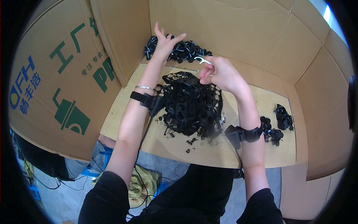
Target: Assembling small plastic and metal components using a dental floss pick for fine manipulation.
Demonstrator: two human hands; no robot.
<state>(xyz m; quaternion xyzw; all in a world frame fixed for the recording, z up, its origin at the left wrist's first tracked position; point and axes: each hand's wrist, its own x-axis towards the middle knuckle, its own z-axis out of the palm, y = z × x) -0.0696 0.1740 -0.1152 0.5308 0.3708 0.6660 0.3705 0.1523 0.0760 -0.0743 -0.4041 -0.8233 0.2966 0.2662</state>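
Observation:
My left hand (166, 44) reaches to the back of the table with its fingers spread and nothing seen in them. It is over or beside a heap of small black parts with shiny metal pins (186, 50). Between the thumb and fingers of my right hand (223, 74) is a small white hook-tipped tool (201, 59), its curved end pointing left. Below both hands lies a large tangled pile of black perforated pieces (190, 104), with round holes showing at its edges. Whether the right fingers touch the pile I cannot tell.
Cardboard walls (231, 33) enclose the wooden table (167, 145) at the back and sides. Small black bits and rings (190, 142) lie at its front. Black clusters (284, 117) sit at the right. Cables hang from the bands on both forearms.

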